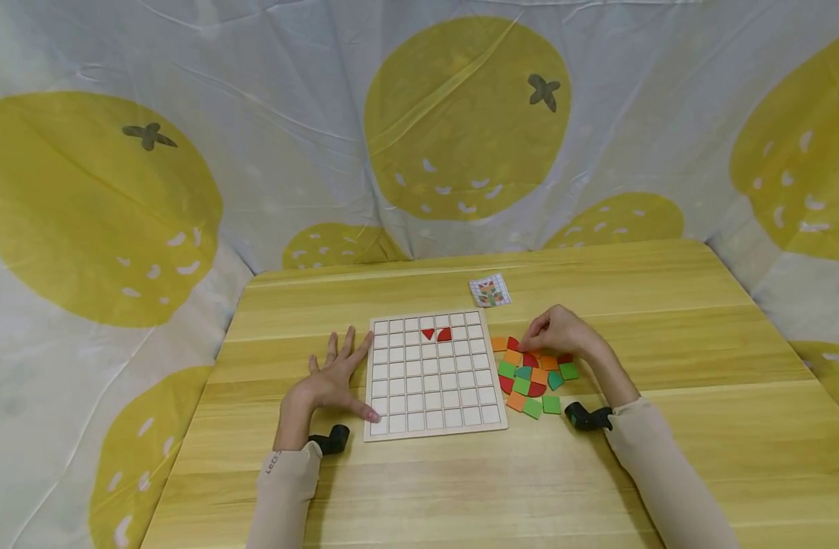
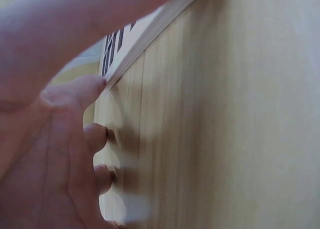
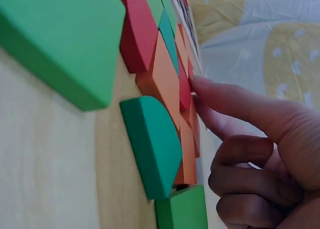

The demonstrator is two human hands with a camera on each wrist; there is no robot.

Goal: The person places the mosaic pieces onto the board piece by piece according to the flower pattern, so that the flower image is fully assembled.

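A white grid board (image 1: 390,381) lies flat, with a red triangle (image 1: 428,334) and a red quarter-circle tile (image 1: 445,334) in its upper cells. My left hand (image 1: 332,381) spreads along the board's left side, thumb on the lower left corner and index finger at the upper edge. In the left wrist view a fingertip touches the board's side (image 2: 145,44). My right hand (image 1: 560,332) reaches over the tile pile; its thumb and index finger pinch a red tile (image 3: 184,89), partly hidden by the fingertips. The other fingers curl inward.
Several green, orange, red and teal tiles (image 1: 521,386) lie loosely grouped right of the board, some overlapping. A small pattern card (image 1: 490,290) lies behind the board. The wooden table (image 1: 419,488) meets a lemon-print cloth (image 1: 461,122) at the back.
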